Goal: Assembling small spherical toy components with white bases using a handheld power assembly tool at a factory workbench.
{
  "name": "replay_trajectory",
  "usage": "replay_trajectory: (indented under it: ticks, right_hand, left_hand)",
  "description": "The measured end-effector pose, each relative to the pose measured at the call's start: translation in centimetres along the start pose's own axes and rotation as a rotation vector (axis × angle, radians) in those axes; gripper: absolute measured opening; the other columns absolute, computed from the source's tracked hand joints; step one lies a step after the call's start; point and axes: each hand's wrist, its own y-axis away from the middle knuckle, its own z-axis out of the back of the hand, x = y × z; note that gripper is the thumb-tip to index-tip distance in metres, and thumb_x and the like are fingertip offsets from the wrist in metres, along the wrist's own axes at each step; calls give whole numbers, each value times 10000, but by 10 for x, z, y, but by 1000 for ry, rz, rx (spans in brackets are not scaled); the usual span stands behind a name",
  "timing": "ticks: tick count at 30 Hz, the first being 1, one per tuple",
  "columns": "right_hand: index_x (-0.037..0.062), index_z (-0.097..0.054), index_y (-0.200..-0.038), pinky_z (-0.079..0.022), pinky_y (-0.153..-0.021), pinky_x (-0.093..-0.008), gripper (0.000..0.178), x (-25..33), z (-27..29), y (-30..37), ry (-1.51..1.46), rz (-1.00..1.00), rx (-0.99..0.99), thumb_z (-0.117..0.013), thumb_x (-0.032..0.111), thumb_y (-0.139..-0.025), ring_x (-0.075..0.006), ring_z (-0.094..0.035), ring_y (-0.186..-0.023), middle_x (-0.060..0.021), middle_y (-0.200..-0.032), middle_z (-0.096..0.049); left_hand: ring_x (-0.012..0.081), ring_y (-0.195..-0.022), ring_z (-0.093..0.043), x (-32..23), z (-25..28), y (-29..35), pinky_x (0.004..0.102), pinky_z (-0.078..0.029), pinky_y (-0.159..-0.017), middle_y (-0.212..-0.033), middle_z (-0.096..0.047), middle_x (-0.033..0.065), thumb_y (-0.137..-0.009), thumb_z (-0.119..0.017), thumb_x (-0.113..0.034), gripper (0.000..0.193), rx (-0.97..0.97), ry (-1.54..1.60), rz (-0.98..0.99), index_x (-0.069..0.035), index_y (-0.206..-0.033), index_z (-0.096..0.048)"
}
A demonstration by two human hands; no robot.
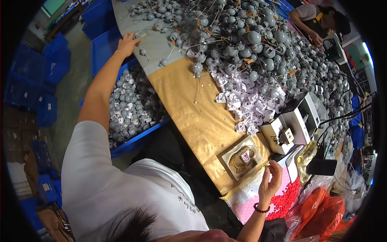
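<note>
My left hand (127, 43) reaches to the table's left edge at the far side, its fingers stretched out and apart. Small grey round parts with thin wires lie just beyond its fingertips; one grey part (143, 52) rests right below it. My right hand (272, 181), a beaded bracelet on its wrist, hovers at the right of a square metal fixture (230, 157). Its thumb and forefinger curl together in a pinch; whatever is between them is too small to make out. In the fixture's hollow sits a small white piece with red marks (245, 156).
Grey ball-shaped parts (254, 37) are heaped across the table, beside white plastic pieces (258, 101). A white box-like device (296, 125) stands behind the fixture. Red bits (286, 197) lie at right. A blue crate (139, 139) holds grey parts. Another person (318, 24) works across the table.
</note>
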Motion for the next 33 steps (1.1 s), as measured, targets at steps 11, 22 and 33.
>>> replay_trajectory:
  ticks: [11,22,33]
  right_hand:
    - [-38,-578,-1202,-491,-929,-308,251,19,-3,-9,0,4,36,-584,-18,-952,-192,-611,-1065,-128,-1160,-613]
    - [-9,-565,-1252,-538,-862,-330,371,80,-53,-12,-544,-44,426,-671,4,-897,-205,-645,-996,-128,-1150,-636]
    - [19,-666,-1044,-532,-625,-308,200,23,-45,-8,160,103,111,-634,-40,-856,-227,-656,-730,-104,-875,-648]
  left_hand:
    - [255,-977,-591,-97,91,7,362,-479,-847,-973,-653,96,-992,-534,-249,255,235,761,-229,-31,-930,-651]
    - [137,-767,-651,-381,211,149,291,-545,-727,-870,-639,42,-1051,-484,-285,292,1797,1793,-337,-12,-1056,-587]
    - [205,-1008,-606,-416,199,178,342,-489,-851,-1102,-583,78,-870,-687,-70,331,854,1570,-526,-55,-1183,-579]
